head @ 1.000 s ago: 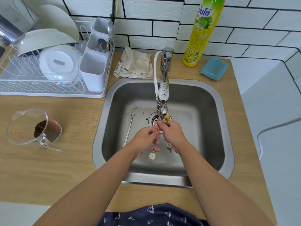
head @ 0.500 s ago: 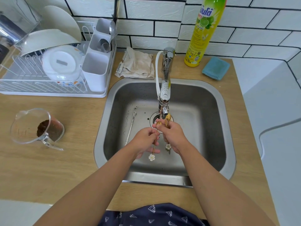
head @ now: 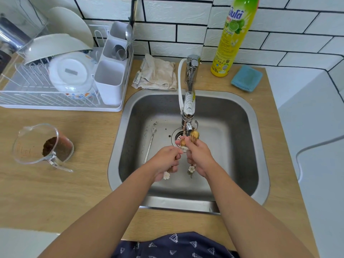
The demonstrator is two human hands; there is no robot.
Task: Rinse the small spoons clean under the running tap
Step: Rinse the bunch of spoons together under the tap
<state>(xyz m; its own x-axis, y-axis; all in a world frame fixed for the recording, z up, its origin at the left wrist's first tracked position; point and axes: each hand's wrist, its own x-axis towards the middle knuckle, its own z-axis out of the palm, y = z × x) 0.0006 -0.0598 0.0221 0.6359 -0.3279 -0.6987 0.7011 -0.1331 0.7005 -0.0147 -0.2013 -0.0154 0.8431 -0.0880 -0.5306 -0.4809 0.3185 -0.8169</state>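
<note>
Head view shows both hands under the tap (head: 189, 101), each busy with a small gold spoon. Left hand (head: 164, 162) pinches one spoon (head: 175, 160) by its stem, flower end hanging toward the person; right hand (head: 199, 157) grips another spoon (head: 194, 135), its bowl just below the spout. A third, silver spoon (head: 149, 146) lies on the sink (head: 242, 146) floor left of the tap, seemingly not yet rinsed. My guess: rinsing is midway.
</note>
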